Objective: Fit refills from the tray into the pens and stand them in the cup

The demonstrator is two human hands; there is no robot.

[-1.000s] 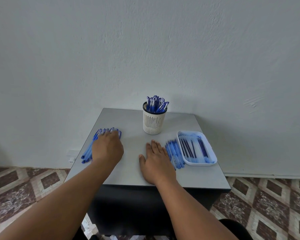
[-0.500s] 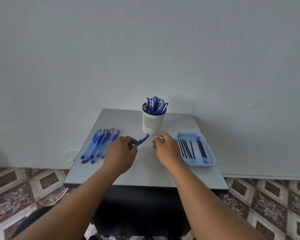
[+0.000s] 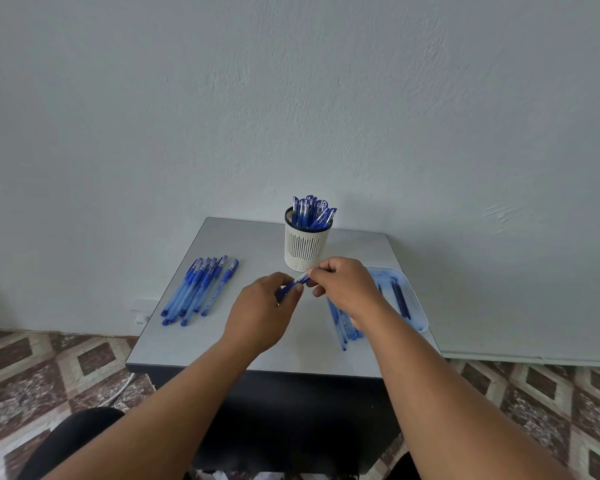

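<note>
Both hands are curled around one blue pen [image 3: 297, 283] over the grey table [image 3: 222, 344]: the barrel is gripped by the left hand [image 3: 262, 311], the cap end is pinched by the right hand [image 3: 347, 289]. About seven pens [image 3: 198, 289] are laid in a row well left of the hands. One slatted cup [image 3: 306, 245], crowded with pens, is seen just behind. One tray [image 3: 418, 306] is partly hidden by the right wrist, with loose blue barrels [image 3: 342, 327] beside it; its refills [image 3: 400, 299] cannot be counted.
</note>
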